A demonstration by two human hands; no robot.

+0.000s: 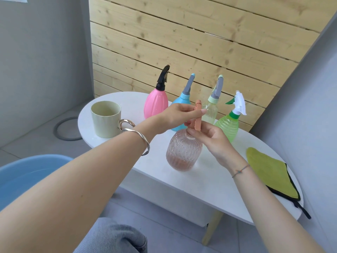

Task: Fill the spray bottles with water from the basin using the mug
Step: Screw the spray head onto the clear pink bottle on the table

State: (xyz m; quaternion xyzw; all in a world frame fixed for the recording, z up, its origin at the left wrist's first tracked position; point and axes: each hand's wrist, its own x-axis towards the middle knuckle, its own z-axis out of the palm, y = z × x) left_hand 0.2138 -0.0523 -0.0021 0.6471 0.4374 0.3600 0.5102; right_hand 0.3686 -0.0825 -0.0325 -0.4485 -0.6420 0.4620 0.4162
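- You are sitting at a white oval tabletop [160, 181], with one pale blue plastic basin [23, 178] of water lying low at your left, beside the table edge.
- Five spray bottles are standing on the table. Four are lining up along the back: a pink ribbed bottle with a black trigger head [156, 105], a sky-blue bottle with a grey trigger head [179, 103], a clear pale-yellow bottle with a grey and mint head [211, 110], and a green ribbed bottle with a white trigger head [227, 127].
- The fifth, a clear pink ribbed glass bottle [183, 150], is standing upright nearest you, long axis vertical, with some liquid showing at its bottom.
- One cream mug with a gold ring handle [106, 119] is sitting upright at the table's left end, mouth up, handle pointing toward your left arm.
- One green cloth with black edging [271, 175] is lying flat at the right.
- Your right hand [212, 138] is pinching the lower part of the terracotta spray head [198, 115] just above the glass bottle's neck.
- Your left hand [177, 114] is gripping the same head higher up; the head is standing nearly upright, tilting slightly.
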